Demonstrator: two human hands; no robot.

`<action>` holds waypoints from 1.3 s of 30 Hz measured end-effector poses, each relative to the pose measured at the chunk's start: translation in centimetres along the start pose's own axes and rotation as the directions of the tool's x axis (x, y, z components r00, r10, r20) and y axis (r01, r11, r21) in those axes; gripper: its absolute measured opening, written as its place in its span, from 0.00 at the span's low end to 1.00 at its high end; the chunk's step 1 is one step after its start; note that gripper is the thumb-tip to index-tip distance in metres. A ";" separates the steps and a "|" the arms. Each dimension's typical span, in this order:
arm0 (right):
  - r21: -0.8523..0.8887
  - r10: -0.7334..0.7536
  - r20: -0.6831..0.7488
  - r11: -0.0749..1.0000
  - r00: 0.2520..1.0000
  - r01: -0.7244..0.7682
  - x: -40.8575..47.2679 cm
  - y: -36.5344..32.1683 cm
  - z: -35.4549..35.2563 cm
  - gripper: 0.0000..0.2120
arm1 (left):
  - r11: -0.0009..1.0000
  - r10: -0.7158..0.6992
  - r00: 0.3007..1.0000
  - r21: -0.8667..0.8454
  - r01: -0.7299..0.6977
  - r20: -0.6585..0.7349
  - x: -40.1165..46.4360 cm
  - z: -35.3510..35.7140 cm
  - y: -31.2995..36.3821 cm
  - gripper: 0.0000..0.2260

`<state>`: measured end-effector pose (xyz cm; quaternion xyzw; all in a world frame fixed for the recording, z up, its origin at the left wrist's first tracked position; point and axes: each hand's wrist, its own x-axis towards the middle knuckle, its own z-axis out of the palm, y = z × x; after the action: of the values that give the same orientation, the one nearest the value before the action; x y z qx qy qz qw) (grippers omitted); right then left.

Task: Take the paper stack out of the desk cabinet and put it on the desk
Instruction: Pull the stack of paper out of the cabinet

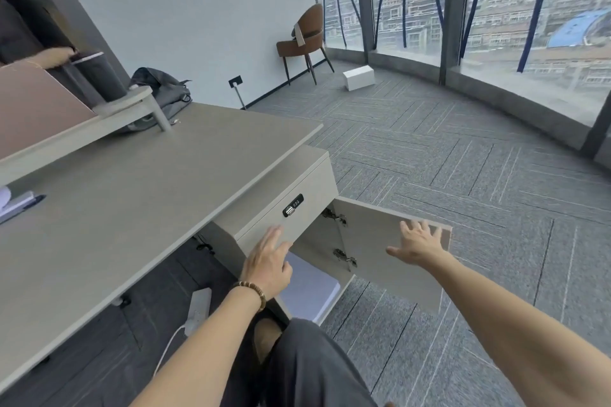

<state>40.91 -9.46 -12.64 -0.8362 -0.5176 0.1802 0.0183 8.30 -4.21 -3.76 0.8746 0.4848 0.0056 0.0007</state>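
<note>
Right hand (417,243) fingers spread wide, bracing the cabinet door (393,254) open at 3 o'clock so my empty, loosely open left hand (267,263) can reach the paper stack (309,291) inside.

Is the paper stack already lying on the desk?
No, the paper stack lies inside the open desk cabinet, below the left hand, and the right hand rests on the cabinet door.

- One view only, from the head, wide-angle and tilted, looking forward and down.
- It sits close above the desk (139,195) corner and open cabinet (317,218), both forearms reaching in from the bottom edge.
- Farther off it takes in carpet (463,175) and curved windows (496,10).
</note>
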 end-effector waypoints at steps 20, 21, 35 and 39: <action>0.165 -0.173 0.369 0.979 0.913 0.119 13.4 -12.7 18.8 0.30 | 0.723 -0.367 0.783 -0.375 0.580 0.502 7.5 26.0 -3.5 0.21; 0.169 -0.173 0.381 0.979 0.908 0.116 14.5 -12.9 19.9 0.30 | 0.699 -0.379 0.773 -0.389 0.599 0.509 8.1 27.5 -3.5 0.22; 0.228 -0.200 0.452 0.968 0.869 0.104 25.1 -12.5 33.1 0.28 | 0.395 -0.627 0.540 -0.367 0.842 0.562 12.3 44.7 -3.6 0.39; 0.165 -0.201 0.454 0.976 0.868 0.140 26.5 -12.8 35.5 0.30 | 0.231 -0.692 0.432 -0.389 0.892 0.579 13.0 47.1 -3.4 0.42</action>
<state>29.15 14.03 -50.52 -0.7161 -0.5661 0.4067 -0.0383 12.78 8.83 -50.79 0.4262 0.8209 0.0470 0.3772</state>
